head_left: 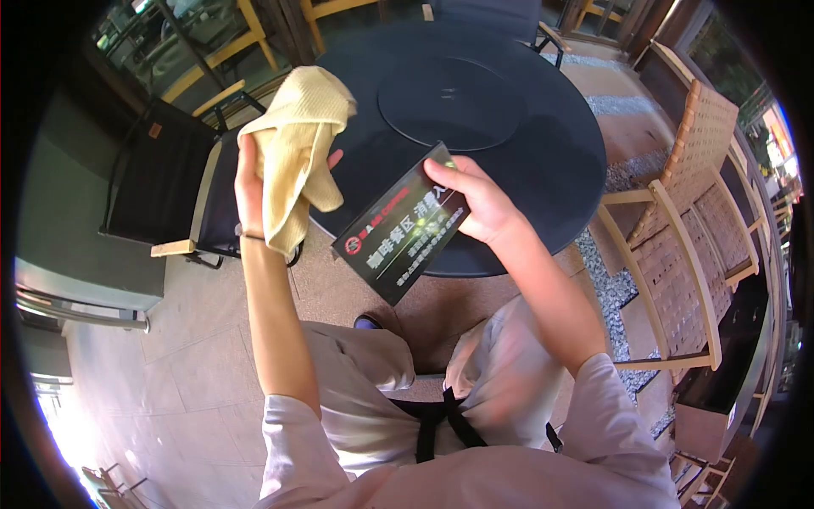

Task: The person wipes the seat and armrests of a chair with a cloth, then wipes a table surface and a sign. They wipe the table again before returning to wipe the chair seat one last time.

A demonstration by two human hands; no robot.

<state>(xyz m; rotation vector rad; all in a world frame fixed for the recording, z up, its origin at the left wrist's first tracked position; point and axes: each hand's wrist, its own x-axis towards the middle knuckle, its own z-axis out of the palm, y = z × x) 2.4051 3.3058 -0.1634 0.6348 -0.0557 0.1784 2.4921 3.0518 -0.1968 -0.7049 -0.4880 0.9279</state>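
My left hand (pixel 248 188) is raised at the left edge of the table, closed on a pale yellow cleaning cloth (pixel 298 144) that drapes over the palm and hides most of the fingers. In my right hand (pixel 481 202) is a black table sign (pixel 398 233) with white Chinese characters, red lettering and a no-smoking symbol. The thumb lies on the sign's front near its upper right end. Tilted, the sign is held in front of the round table's near edge, with a gap between it and the cloth.
A round black table (pixel 551 144) with a black turntable (pixel 449 100) stands ahead. To the left is a black chair (pixel 165 174); a woven wooden chair (pixel 678 246) is on the right. Another dark chair (pixel 483 13) stands behind the table. Tiled floor (pixel 186 365) extends at lower left.
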